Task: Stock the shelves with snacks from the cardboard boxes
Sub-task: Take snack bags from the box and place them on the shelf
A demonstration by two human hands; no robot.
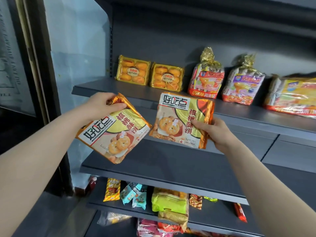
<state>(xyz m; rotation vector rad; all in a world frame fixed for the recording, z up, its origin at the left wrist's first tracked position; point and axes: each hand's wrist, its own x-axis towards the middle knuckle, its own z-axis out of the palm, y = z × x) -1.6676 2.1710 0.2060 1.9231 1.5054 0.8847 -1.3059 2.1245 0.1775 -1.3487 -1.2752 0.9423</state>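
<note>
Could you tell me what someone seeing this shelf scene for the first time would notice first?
Most likely the two matching gold-edged biscuit packs in mid-air before the shelves: the left hand grips the tilted pack by its top corner, while the right hand holds the upright pack by its right edge. Behind them, on the upper shelf, stand two yellow pastry trays and gold-tied snack bags.
</note>
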